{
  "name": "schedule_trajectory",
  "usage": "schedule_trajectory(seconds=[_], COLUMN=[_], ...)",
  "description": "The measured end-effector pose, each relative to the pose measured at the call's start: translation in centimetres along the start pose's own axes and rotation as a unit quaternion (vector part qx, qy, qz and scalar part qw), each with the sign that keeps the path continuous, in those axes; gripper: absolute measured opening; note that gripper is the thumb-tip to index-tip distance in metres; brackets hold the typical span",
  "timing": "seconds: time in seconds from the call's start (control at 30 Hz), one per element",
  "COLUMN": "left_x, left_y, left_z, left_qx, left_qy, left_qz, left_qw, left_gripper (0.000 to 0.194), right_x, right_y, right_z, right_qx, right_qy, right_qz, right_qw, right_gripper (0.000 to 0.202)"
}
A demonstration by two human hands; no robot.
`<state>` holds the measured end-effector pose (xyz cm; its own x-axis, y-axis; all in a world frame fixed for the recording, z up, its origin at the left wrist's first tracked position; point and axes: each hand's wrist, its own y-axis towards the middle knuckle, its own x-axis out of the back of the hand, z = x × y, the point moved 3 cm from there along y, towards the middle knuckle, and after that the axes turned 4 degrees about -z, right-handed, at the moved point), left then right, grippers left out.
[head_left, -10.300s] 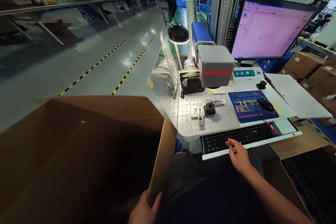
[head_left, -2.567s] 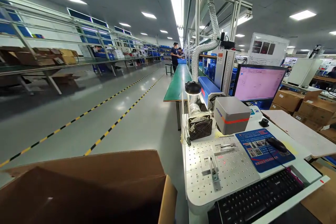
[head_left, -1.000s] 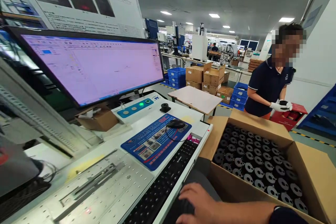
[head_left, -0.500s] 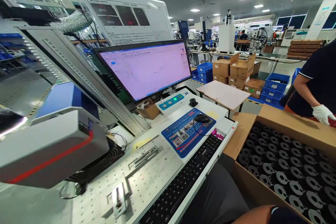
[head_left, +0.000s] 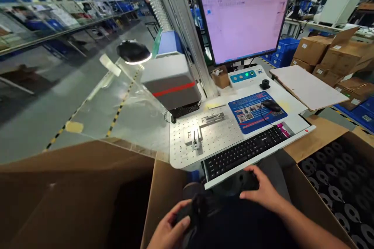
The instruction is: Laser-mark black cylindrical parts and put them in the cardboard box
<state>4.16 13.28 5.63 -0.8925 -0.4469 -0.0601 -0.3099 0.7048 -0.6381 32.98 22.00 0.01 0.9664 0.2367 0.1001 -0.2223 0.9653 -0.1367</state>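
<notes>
Low in the view, my left hand has its thumb and fingers closed round a black part, which is dark and partly covered. My right hand, below the keyboard tray, grips another black part between thumb and fingers. To the right, a cardboard box holds rows of black cylindrical parts with holes in their grey round ends. A perforated metal plate carries small metal fixtures in front of me. One small black part stands on the white worktop.
A grey machine head with a red stripe overhangs the plate. Behind are a monitor and a button panel. A keyboard and mouse lie near the front. Another open cardboard box is at the lower left.
The view has swung left and down. Both my hands have come into sight with black parts in them. The left box now shows, and the gloved person at the right is out of view.
</notes>
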Motion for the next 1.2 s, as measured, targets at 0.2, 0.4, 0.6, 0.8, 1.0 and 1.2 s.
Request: schedule_trajectory(seconds=[0.2, 0.4, 0.6, 0.8, 1.0, 1.2], left_x=[8.1, 13.4, 16.3, 16.2, 16.8, 17.3], left_y=[3.0, 5.9, 7.1, 6.4, 6.9, 7.3], left_z=[-0.1, 2.7, 4.0, 2.7, 3.4, 3.8], left_qx=[-0.131, -0.217, -0.140, -0.124, -0.111, -0.132], left_qy=[0.114, 0.152, 0.092, 0.096, 0.051, 0.062], left_qz=[-0.350, -0.478, -0.487, -0.465, -0.448, -0.439], left_qw=[0.921, 0.837, 0.857, 0.871, 0.886, 0.887], left_gripper=[0.088, 0.089, 0.088, 0.083, 0.082, 0.082], right_x=[2.9, -0.1, -5.9, -10.3, -11.7, -12.8], right_y=[5.2, 12.6, 19.8, 23.7, 24.5, 24.5], right_z=[3.1, 4.6, 5.4, 5.4, 5.1, 5.4], right_qx=[0.045, 0.107, 0.138, 0.143, 0.180, 0.162], right_qy=[0.019, -0.011, -0.116, -0.166, -0.280, -0.331], right_qz=[-0.084, -0.129, -0.112, -0.074, -0.096, -0.105], right_qw=[0.995, 0.986, 0.977, 0.973, 0.938, 0.924], right_gripper=[0.069, 0.072, 0.067, 0.068, 0.056, 0.053])
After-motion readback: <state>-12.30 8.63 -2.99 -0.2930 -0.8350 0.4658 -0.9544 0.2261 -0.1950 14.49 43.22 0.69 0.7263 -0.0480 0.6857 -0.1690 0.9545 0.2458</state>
